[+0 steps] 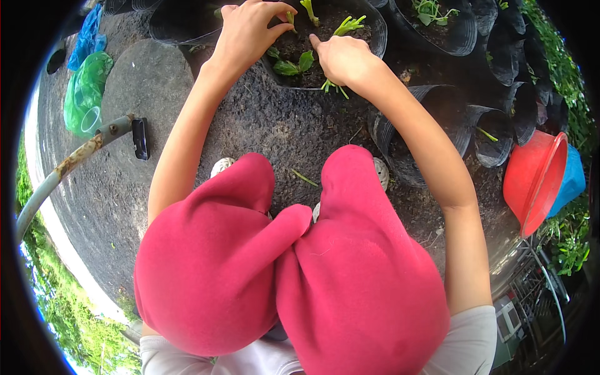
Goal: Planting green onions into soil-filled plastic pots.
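Note:
A black plastic grow bag of dark soil (328,49) lies before me at the top of the view. My left hand (253,30) pinches a short green plant cutting (290,19) between thumb and finger over the soil. My right hand (344,58) has its index finger on or just above the soil and its other fingers curled round a bunch of green cuttings (349,26), whose ends stick out above and below the fist. Another green stem (309,11) stands in the soil between the hands. A leafy seedling (295,65) grows near the bag's front left.
More black grow bags (436,23) stand at the right, some with plants. A red plastic basin (532,183) leans at far right beside a blue one (569,180). Green (86,91) and blue plastic bags (86,37) and a rusty metal pipe (75,164) are at left.

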The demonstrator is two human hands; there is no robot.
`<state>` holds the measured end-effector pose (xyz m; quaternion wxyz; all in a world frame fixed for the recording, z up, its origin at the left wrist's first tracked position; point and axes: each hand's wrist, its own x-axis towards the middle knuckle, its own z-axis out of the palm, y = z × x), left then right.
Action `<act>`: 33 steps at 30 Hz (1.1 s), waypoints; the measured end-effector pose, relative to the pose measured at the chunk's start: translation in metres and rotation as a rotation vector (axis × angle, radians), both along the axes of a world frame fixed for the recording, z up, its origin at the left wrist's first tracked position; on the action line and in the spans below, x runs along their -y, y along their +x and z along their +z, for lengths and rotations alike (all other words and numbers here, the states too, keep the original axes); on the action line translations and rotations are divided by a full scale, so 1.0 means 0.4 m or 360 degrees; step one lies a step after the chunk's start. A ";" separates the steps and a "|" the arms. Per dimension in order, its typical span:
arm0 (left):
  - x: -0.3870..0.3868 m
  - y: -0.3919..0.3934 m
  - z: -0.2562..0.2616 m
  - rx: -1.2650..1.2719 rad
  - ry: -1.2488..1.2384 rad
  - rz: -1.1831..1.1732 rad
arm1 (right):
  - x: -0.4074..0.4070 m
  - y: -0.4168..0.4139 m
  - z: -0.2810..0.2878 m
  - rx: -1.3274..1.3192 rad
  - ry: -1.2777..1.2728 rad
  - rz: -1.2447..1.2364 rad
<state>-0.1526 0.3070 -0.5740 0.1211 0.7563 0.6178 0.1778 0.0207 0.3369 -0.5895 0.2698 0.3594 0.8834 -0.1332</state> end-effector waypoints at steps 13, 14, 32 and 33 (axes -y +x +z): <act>0.000 0.005 0.015 -0.0086 0.0094 0.0032 | 0.000 0.025 -0.028 0.0082 0.0227 0.0196; 0.000 0.010 0.016 -0.0131 0.0111 0.0050 | -0.001 0.030 -0.028 0.0085 0.0232 0.0193; -0.005 0.004 0.017 -0.0119 0.0085 0.0036 | 0.009 0.015 -0.016 0.0254 0.0245 0.0366; -0.005 0.007 0.018 -0.0111 0.0090 0.0031 | 0.003 0.027 -0.019 0.0263 0.0249 0.0361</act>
